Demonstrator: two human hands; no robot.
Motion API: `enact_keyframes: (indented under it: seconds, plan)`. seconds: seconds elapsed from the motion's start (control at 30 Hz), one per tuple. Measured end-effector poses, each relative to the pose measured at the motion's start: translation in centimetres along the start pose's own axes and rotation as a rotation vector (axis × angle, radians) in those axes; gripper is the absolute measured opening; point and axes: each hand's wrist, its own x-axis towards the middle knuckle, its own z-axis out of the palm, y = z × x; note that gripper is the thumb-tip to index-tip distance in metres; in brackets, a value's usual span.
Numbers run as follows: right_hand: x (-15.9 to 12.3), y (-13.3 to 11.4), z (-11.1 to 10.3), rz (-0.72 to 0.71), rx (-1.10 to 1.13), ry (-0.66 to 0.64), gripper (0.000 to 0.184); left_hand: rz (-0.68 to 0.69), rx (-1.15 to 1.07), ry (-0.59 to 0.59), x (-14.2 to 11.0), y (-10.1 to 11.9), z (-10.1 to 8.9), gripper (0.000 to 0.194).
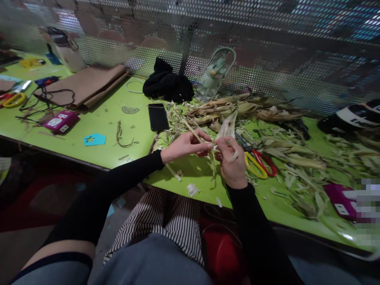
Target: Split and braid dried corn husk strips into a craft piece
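My left hand (188,144) pinches a thin, pale strip of dried corn husk (190,127) between thumb and fingers. Close against it, my right hand (231,160) is closed on a corn husk (228,126); a broad, pointed part with a dark spot rises above the fingers, and a narrow curl shows by the knuckles. Both fingertips almost meet over the table's front edge, where the exact grip is partly hidden. Just right of my right hand lie scissors (259,163) with yellow and red handles. Heaped husks (237,107) lie behind.
A green table (109,152) carries a black phone (158,117), a black cloth (168,83), a pale green bottle (211,79), brown paper (89,85) and a purple box (61,121) with a cable. Husk scraps cover the right side. A perforated metal screen (133,35) stands behind.
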Motion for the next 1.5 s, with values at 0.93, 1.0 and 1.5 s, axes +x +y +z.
enact_keyframes:
  seconds: [0.93, 1.0, 1.5]
  plan:
    - [0.4, 0.1, -1.3, -0.512, -0.878, 0.010, 0.025, 0.120, 0.323, -0.023, 0.6, -1.1, -1.2, 0.016]
    - [0.3, 0.1, -1.2, -0.497, -0.841, 0.009, 0.023, 0.151, 0.399, -0.007, 0.7, -1.3, -1.2, 0.018]
    - [-0.2, 0.7, -0.3, -0.354, -0.571, 0.090, 0.017, 0.100, 0.398, 0.061, 0.1, -1.0, -0.1, 0.017]
